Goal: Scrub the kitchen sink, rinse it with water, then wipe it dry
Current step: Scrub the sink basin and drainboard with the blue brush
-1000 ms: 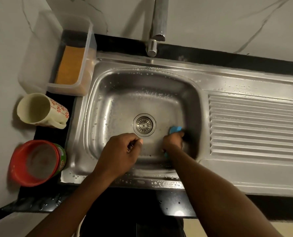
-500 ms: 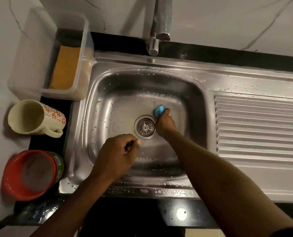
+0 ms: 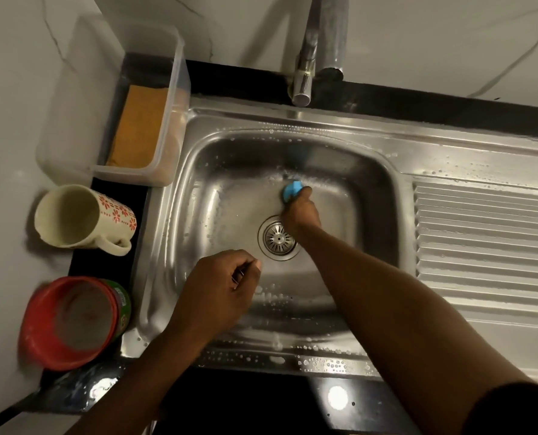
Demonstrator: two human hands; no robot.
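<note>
**Scrubber (image 3: 292,190) pressing on the far floor of the sink (image 3: 292,120)**

The right hand (image 3: 300,211) is reaching deep into the basin. Its fingers are curling round the small blue scrubber and holding it against the steel floor, just beyond the drain strainer (image 3: 277,238) and close to the back wall. The right forearm is crossing over the front rim and passing beside the strainer.

The left hand (image 3: 220,290) is hovering over the near-left part of the basin with its fingers curled in and its thumb lying against them. Something thin is glinting between the fingers, but whether the hand is actually gripping anything cannot be told.

Soapy droplets are clinging to the basin walls, the front rim and the flat ledge behind the ribbed drainboard (image 3: 487,240) on the right. The tap (image 3: 324,36) is hanging over the back edge.

On the dark counter to the left, a clear plastic container (image 3: 170,89) is holding an orange pad (image 3: 139,127). A flowered mug (image 3: 82,218) is lying on its side near it, and a red tub (image 3: 70,321) is sitting nearest the person.
</note>
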